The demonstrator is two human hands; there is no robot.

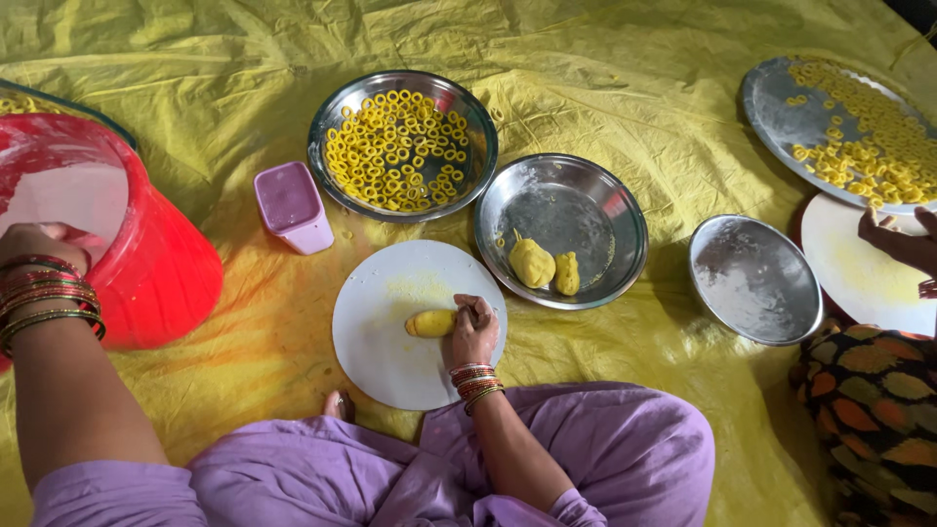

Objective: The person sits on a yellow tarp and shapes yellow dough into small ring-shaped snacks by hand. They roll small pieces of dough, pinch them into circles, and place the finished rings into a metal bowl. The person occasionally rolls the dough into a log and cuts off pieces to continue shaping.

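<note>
One yellow dough roll [430, 323] lay on the round white board [381, 361] — right hand [472, 330] curled over its end; left hand [39, 246] rested closed on the red tub [156, 273] — its grip unclear

Shiny steel bowls [561, 229], crinkled glossy plastic sheet [625, 88], smooth matt board [381, 342]

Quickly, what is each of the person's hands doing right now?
Left hand: resting on the red plastic tub rim; grip cannot be told.
Right hand: closed on a yellow dough roll.
</note>
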